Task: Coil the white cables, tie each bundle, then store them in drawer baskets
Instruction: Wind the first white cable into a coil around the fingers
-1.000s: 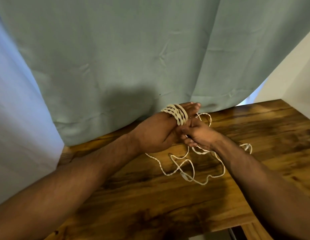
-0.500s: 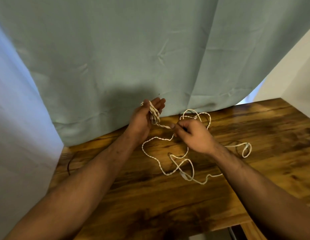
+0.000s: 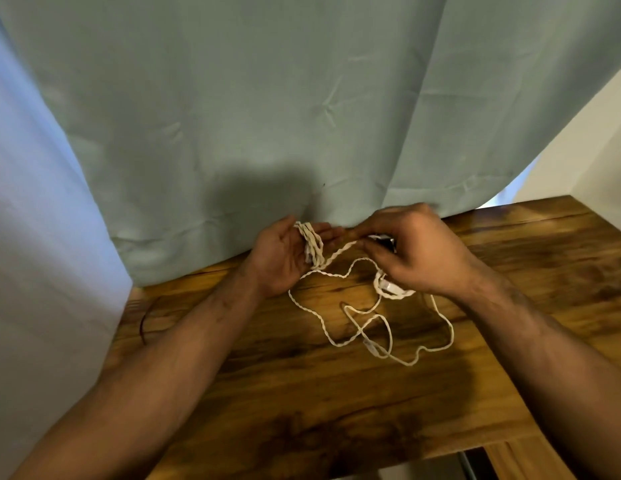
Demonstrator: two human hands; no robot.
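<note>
**Coiling partway, tying and storing yet to come**

Several turns of the white cable point(image 3: 312, 245) wound round the fingers of the left hand point(image 3: 279, 261), held palm up above the far edge of the wooden table point(image 3: 302, 410), fingers near straight, thumb clear of the loops. From that coil, one taut strand across to the right hand point(image 3: 418, 252), pinched between thumb and fingertips just beside the left fingertips. Below and between both wrists, much of the length loose in slack curves on the wood, a small inline block point(image 3: 373, 348) among them. Judging by that slack, perhaps half wound at most. No tie on the bundle, and none plainly to be seen. At the table's left edge a thin dark loop point(image 3: 142, 322), purpose unclear. No drawer or basket in view. Behind, only a pale green curtain point(image 3: 267, 116). Left to do: finish winding, bind, stow, then any other cables.
</note>
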